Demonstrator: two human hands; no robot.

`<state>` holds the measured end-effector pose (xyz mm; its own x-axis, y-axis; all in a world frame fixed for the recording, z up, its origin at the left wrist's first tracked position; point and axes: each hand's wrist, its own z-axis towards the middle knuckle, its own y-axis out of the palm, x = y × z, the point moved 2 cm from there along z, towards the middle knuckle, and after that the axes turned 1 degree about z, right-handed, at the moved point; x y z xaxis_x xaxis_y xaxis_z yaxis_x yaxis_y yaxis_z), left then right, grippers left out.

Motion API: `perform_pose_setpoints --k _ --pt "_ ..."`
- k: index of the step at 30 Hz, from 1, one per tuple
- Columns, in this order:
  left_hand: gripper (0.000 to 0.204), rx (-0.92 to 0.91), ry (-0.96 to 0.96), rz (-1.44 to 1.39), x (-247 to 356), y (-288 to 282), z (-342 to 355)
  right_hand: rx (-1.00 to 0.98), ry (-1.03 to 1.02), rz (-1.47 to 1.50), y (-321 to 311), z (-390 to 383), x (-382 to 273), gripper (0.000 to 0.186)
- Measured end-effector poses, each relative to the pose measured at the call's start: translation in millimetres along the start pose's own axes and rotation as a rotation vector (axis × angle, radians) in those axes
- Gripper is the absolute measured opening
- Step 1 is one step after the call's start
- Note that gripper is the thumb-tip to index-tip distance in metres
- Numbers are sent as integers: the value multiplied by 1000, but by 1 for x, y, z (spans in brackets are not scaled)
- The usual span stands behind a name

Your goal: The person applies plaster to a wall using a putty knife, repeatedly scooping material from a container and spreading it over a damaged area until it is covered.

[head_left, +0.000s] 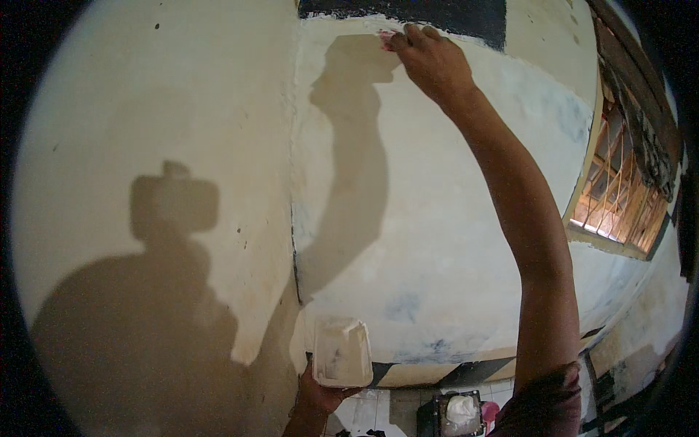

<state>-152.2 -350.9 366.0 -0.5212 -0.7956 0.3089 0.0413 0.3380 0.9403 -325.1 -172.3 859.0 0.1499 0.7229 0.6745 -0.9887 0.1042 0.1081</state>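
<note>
My right hand [429, 62] is raised high, its fingers closed on a small pink-and-white object [386, 40], perhaps a pad or scraper, against the white-smeared lower edge of a dark band [404, 14] on the wall [444, 189]. The object is mostly hidden by my fingers. Low in the view, my left hand [320, 386] grips a rectangular white plastic container [341, 349] from below and the side, with pale residue inside it.
An inside corner runs down left of centre, beside a plain wall [109, 116] carrying my shadow. At right is a barred window [611, 189] with dark fabric above. Below, a black box or stool [429, 415] holds white material, beside a pink item [489, 415] on the tiled floor [368, 411].
</note>
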Motion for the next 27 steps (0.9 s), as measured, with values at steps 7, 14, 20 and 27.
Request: perform_pose_setpoints --k 7,14,20,27 --pt "69 92 72 275 6 25 -9 -43 -155 6 47 -52 -58 46" --pt "92 17 125 233 9 24 -14 47 -53 -33 14 -2 -38 37" --pt "78 64 120 452 7 24 -11 -37 -79 87 75 -13 -80 48" --pt "65 -19 104 29 3 -16 -1 77 -30 115 45 36 -72 38"
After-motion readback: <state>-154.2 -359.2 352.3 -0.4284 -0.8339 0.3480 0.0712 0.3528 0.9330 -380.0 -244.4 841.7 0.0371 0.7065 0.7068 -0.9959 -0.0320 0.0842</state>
